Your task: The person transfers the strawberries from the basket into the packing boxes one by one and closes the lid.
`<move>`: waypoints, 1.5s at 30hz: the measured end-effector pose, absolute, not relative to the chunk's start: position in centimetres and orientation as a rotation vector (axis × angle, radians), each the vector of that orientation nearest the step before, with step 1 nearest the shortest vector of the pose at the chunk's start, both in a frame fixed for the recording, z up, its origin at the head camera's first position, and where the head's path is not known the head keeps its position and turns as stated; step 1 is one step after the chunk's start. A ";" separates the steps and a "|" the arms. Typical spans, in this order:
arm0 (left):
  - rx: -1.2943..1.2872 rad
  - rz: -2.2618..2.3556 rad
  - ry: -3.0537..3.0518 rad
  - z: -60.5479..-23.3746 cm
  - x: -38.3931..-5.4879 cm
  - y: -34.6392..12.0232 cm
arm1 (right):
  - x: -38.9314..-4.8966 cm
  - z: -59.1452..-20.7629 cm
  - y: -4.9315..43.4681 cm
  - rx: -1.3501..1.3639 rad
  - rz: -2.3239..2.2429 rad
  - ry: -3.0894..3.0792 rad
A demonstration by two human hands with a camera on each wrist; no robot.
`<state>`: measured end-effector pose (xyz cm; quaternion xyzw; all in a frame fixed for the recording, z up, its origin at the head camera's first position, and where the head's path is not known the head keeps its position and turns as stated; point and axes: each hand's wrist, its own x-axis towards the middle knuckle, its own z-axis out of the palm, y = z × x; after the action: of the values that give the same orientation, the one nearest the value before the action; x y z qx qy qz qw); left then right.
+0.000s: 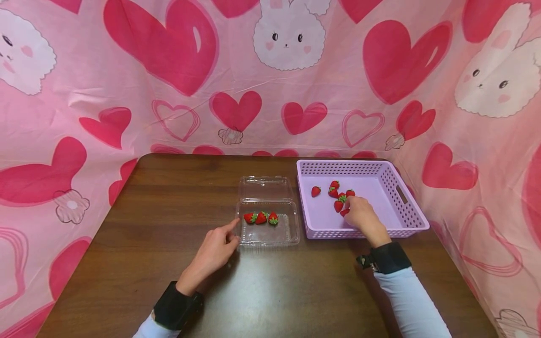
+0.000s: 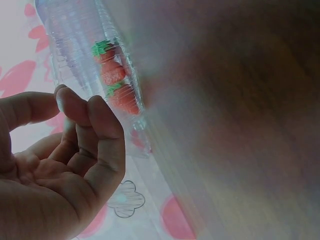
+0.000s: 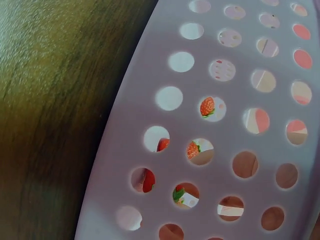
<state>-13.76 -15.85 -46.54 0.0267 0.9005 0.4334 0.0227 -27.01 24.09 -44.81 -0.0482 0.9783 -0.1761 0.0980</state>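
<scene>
clearly nearer, the right hand (image 1: 364, 217) had strawberries (image 1: 338, 205) just leftward at its fingertips, any pinch impossible to tell; the left hand (image 1: 214, 247), fingers relaxed, lay at the clear container (image 1: 267, 236).

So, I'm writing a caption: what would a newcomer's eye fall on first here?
Probably the pink backdrop with big hearts and white rabbits, behind the table. Next, the red strawberries: three inside the clear container, others in the lilac basket on the right, where the right hand reaches in.
</scene>
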 end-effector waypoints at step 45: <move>0.076 1.388 2.720 -46.5 -13.6 -16.0 | -25.7 -43.2 21.9 -0.252 -0.621 2.976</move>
<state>-13.62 -15.97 -46.54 0.0247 0.8896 0.4539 0.0435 -25.69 21.94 -43.22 -0.0827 0.9745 -0.2035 0.0457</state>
